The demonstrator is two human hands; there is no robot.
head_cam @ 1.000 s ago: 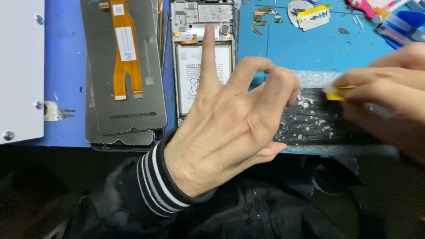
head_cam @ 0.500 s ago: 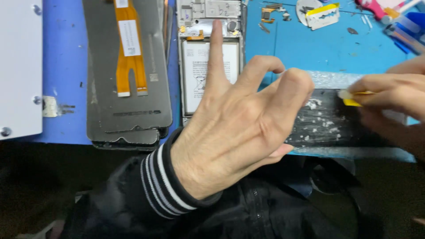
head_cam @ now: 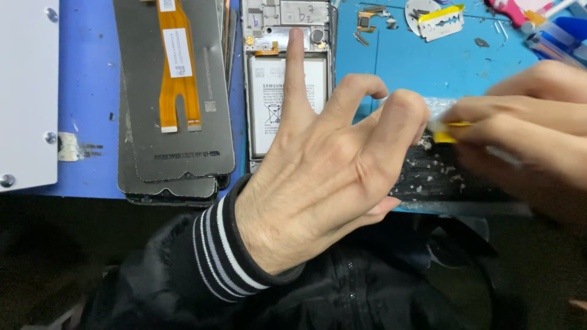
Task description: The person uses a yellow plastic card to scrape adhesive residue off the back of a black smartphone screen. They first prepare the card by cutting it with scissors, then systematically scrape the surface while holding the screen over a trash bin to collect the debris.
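A dark, flat screen panel flecked with pale adhesive (head_cam: 452, 177), lying at the blue mat's (head_cam: 428, 61) near edge, is steadied by the spread, unclasped left hand (head_cam: 324, 177). A yellow-backed blade (head_cam: 446, 131) is pinched in the right hand (head_cam: 526, 128); scraping appears underway, and further shallow, controlled strokes seem needed.

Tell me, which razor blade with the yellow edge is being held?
The one pinched in the right hand, over the dark scraped panel. The other yellow-edged blade lies untouched at the top of the mat.
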